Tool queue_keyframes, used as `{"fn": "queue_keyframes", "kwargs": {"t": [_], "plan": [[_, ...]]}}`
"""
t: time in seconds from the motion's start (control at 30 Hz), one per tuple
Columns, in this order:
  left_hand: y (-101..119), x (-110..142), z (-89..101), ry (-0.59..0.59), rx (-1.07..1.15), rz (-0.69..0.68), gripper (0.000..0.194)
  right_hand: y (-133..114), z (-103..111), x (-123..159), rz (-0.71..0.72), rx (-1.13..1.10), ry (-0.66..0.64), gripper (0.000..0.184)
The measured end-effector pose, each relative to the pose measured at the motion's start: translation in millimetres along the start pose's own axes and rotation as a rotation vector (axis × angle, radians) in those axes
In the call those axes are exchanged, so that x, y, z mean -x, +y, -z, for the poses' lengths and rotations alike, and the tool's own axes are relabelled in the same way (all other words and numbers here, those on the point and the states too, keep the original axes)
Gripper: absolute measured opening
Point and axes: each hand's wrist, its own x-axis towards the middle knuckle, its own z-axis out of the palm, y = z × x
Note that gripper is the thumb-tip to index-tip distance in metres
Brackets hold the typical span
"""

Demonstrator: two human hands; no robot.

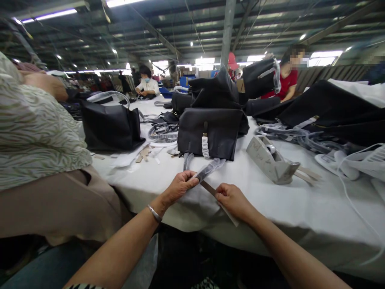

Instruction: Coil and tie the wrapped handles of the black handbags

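Note:
My left hand (180, 187) grips a grey strap in a clear plastic sleeve (210, 168), which runs up and away toward the bags. My right hand (233, 202) closes on a narrow brown leather strip (208, 187), whose pale far end sticks out past my fingers over the table edge. The strip crosses close to the sleeved strap, and my left fingertips nearly meet it. Both hands are over the front edge of a white cloth-covered table (285, 204). Nearest them stands a black leather handbag (209, 133) with a wrapped handle.
A grey metal hand plane (270, 158) lies to the right. Sleeved straps (288, 135) are heaped beyond it, and a black bag (110, 126) stands left. A patterned-sleeved co-worker (39, 128) sits at my left; further co-workers (285, 76) work across the table.

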Motion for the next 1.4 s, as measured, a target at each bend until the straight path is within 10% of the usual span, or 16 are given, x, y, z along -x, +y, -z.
{"fn": "queue_keyframes", "kwargs": {"t": [0.33, 0.57, 0.73, 1.0, 1.4], "plan": [[-1, -1, -9.9, 0.017, -0.551, -0.329, 0.038, -1, -19, -17, 0.022, 0.067, 0.025, 0.021], [-4, -2, -29.5, 0.059, -0.915, -0.557, 0.027, -6, 31, 5, -0.042, 0.588, -0.043, 0.031], [-9, -2, -37.7, -0.048, -1.093, -0.518, 0.029, -14, 57, 2, 0.072, 0.506, 0.168, 0.022], [-15, -5, -38.3, -0.028, -1.064, -0.492, 0.036, -13, 17, -40, 0.259, 0.615, -0.032, 0.023], [-17, -5, -41.4, 0.1, -0.911, -0.423, 0.064, 22, 2, -39, 0.477, 0.192, 0.186, 0.02]]}}
